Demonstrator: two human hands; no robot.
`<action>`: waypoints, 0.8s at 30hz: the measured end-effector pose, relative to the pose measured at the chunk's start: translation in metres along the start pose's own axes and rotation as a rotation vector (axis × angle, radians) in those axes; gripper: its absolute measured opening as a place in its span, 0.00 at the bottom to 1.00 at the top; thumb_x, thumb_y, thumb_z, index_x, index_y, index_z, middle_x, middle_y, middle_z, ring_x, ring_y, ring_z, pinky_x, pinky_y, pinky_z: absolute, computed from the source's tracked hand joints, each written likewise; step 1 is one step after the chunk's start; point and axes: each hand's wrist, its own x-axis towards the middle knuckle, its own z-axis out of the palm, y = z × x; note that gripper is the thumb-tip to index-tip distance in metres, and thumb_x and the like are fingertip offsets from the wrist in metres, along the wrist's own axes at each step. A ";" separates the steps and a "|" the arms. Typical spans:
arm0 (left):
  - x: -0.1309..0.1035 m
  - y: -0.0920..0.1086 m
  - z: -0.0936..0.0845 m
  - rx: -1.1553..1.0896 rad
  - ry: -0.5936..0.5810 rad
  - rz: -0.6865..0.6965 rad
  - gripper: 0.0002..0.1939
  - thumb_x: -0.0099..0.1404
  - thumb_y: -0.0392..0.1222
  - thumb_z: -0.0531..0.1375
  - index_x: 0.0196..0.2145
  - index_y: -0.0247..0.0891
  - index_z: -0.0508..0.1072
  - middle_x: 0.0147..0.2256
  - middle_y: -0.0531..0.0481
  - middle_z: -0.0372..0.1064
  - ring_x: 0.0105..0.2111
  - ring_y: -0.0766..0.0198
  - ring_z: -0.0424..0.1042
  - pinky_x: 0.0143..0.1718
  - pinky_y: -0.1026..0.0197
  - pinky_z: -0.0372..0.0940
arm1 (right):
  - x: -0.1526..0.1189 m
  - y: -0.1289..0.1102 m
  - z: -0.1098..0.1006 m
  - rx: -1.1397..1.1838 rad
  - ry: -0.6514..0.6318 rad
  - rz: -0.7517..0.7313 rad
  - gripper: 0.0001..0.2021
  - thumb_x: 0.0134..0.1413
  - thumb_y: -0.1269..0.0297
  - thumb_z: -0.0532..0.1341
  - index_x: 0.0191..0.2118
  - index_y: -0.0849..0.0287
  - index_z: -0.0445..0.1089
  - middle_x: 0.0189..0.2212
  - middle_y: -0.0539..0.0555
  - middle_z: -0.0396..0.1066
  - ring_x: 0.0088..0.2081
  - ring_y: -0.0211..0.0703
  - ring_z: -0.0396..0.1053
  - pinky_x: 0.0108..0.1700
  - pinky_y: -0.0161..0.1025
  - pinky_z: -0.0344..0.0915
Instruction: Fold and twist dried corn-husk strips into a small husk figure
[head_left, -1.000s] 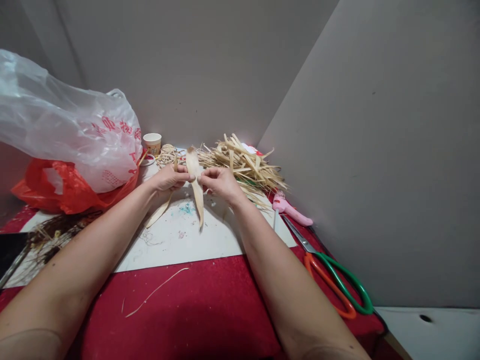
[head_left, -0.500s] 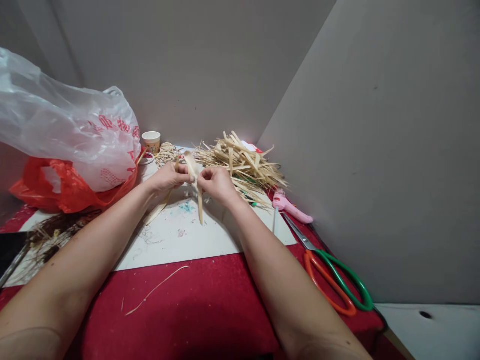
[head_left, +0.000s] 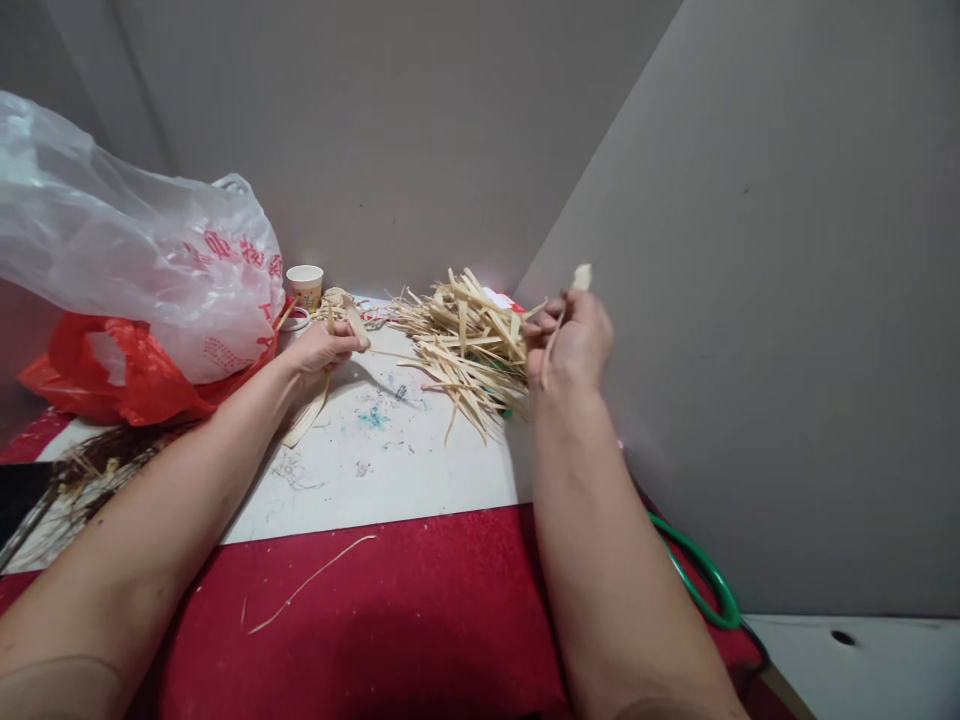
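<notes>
My left hand (head_left: pixel 326 348) is pinched around a pale, dry straw-like strip (head_left: pixel 355 318). One flat end rises past the fingertips, and a broader length hangs below the hand over the white board. To the right, my right hand (head_left: pixel 576 335) is raised with its fingers curled around a thin pale strip (head_left: pixel 583 277), whose wider tip sticks up above the hand. A thin strand runs rightward from the left fingertips toward the pile of dry strips (head_left: pixel 465 325); whether it reaches my right hand is unclear. That pile lies just left of my right hand.
A white board (head_left: pixel 420 480) lies on red cloth (head_left: pixel 360 650). Plastic bags (head_left: pixel 150 250) and a paper cup (head_left: pixel 305 285) stand at left and back. Green-handled scissors (head_left: pixel 712 580) lie partly behind my right forearm. Grey panels (head_left: pixel 787 300) rise behind and at right.
My right hand has moved away from my left, to the right and slightly up, carrying a thin strip. The left hand stays nearly in place. My right forearm now covers most of the scissors.
</notes>
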 end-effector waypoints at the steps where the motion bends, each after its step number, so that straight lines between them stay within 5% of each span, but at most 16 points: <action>1: 0.001 -0.001 0.000 -0.007 0.005 0.005 0.16 0.41 0.39 0.73 0.23 0.32 0.70 0.13 0.61 0.51 0.13 0.78 0.46 0.16 0.68 0.36 | 0.002 -0.003 -0.003 -0.055 -0.008 -0.093 0.09 0.51 0.71 0.55 0.24 0.54 0.55 0.14 0.40 0.55 0.14 0.29 0.49 0.17 0.28 0.48; 4: 0.000 0.000 0.004 -0.011 -0.009 0.007 0.15 0.42 0.37 0.73 0.27 0.31 0.73 0.14 0.60 0.54 0.13 0.78 0.47 0.16 0.67 0.37 | 0.008 0.005 -0.014 -0.435 -0.146 -0.298 0.08 0.49 0.66 0.59 0.23 0.53 0.60 0.15 0.43 0.59 0.17 0.33 0.54 0.19 0.32 0.53; 8: -0.005 0.003 0.010 -0.007 -0.051 -0.017 0.17 0.43 0.35 0.72 0.32 0.32 0.74 0.16 0.60 0.57 0.13 0.78 0.47 0.16 0.67 0.37 | 0.003 0.031 -0.018 -1.130 -0.427 -0.310 0.07 0.43 0.66 0.63 0.20 0.57 0.66 0.18 0.49 0.65 0.25 0.40 0.64 0.30 0.37 0.61; 10: -0.006 0.004 0.013 0.004 -0.065 -0.025 0.18 0.43 0.34 0.71 0.34 0.33 0.74 0.16 0.60 0.58 0.13 0.78 0.47 0.16 0.68 0.38 | -0.009 0.041 -0.011 -1.256 -0.512 -0.329 0.04 0.44 0.66 0.62 0.23 0.58 0.69 0.22 0.52 0.70 0.29 0.42 0.67 0.34 0.38 0.62; 17: -0.011 0.004 0.024 0.126 -0.088 0.006 0.21 0.41 0.33 0.71 0.35 0.33 0.72 0.17 0.61 0.60 0.14 0.78 0.50 0.16 0.68 0.41 | -0.061 0.069 0.017 -0.883 -0.899 -0.061 0.10 0.46 0.59 0.62 0.25 0.61 0.71 0.20 0.49 0.69 0.25 0.36 0.65 0.29 0.33 0.60; 24: -0.014 0.005 0.031 0.177 -0.104 -0.008 0.17 0.43 0.30 0.68 0.31 0.35 0.69 0.19 0.59 0.63 0.14 0.78 0.51 0.16 0.69 0.41 | -0.060 0.078 0.012 -0.720 -0.814 0.261 0.03 0.41 0.68 0.61 0.22 0.61 0.67 0.16 0.46 0.66 0.19 0.34 0.63 0.23 0.30 0.58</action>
